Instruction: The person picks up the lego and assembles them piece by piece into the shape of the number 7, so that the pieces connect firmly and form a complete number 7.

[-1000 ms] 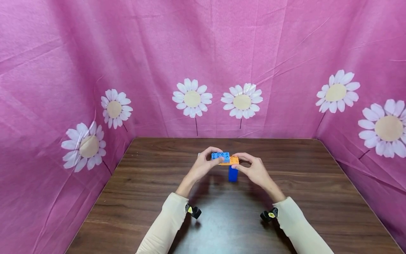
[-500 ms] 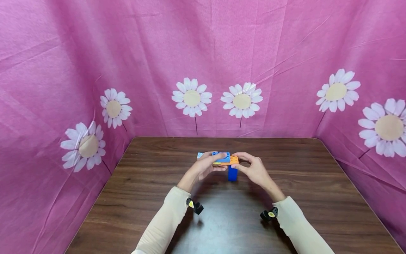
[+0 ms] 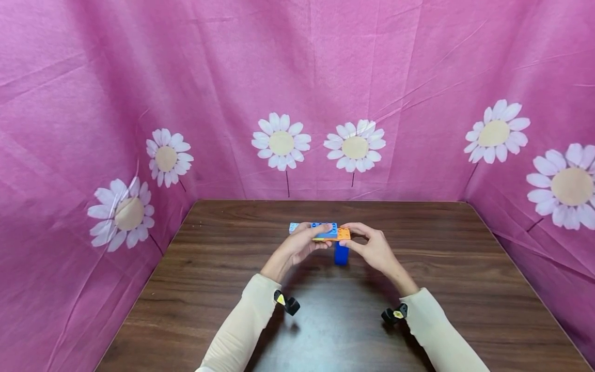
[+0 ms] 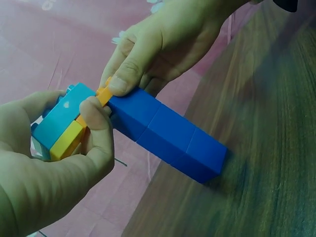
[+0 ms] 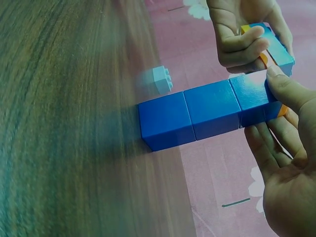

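Note:
A tower of dark blue toy building bricks (image 5: 190, 116) stands upright on the table. Across its top lies a flat orange brick (image 3: 344, 234), jutting out to the left. A lighter blue brick (image 4: 66, 116) sits on the orange one, with a yellow brick (image 4: 67, 141) beneath its left part. My left hand (image 3: 297, 245) pinches this overhanging end, thumb on the blue brick's studs and fingers curled underneath. With thumb and fingers, my right hand (image 3: 374, 250) grips the orange brick at the top of the tower. Its thumb also presses the uppermost dark blue brick.
A pale blue brick (image 5: 162, 79) lies on the wooden table (image 3: 209, 289) behind the left hand. Pink cloth (image 3: 316, 62) printed with white daisies hangs along the back and both sides.
My left hand has shifted its hold, thumb now over the blue brick and fingers below it. This uncovers the pale blue brick behind. My right hand has kept its grip.

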Demonstrator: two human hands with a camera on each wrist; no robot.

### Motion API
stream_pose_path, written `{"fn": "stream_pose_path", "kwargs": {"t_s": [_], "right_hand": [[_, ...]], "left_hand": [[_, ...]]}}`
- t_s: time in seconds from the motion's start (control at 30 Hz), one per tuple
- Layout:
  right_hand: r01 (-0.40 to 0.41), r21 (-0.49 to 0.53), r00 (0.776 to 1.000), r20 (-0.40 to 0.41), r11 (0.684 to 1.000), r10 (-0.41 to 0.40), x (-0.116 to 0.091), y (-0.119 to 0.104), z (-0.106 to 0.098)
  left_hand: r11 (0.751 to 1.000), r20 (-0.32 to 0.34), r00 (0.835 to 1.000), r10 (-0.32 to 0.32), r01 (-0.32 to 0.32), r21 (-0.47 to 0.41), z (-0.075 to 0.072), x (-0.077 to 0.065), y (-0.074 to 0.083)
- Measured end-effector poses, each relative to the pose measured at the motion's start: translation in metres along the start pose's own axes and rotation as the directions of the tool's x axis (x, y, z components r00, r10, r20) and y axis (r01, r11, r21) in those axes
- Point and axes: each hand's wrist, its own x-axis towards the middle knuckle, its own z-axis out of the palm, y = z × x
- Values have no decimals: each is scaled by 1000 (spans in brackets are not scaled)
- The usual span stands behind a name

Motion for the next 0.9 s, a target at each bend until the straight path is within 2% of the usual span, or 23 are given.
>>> {"fn": "stream_pose_path", "kwargs": {"t_s": [0.43,0.67,0.83,0.9], "right_hand": [[0,-8,1000,-4,1000,0,0,-1,1],[-13,2,1000,-16,1000,13,0,-2,0],[-31,5,999,-18,1000,31,0,-3,1],[-39,8,999,-20,999,39,1,-4,1]], "left_hand": [[1000,-36,999,2,-2,-7,5,1,1],[1000,-43,999,-21,21,-7,4,2,2],[997,-22,999,-46,47,59,0,-1,3],[994,-31,999,-25,29,107,-4,-2,3]]}}
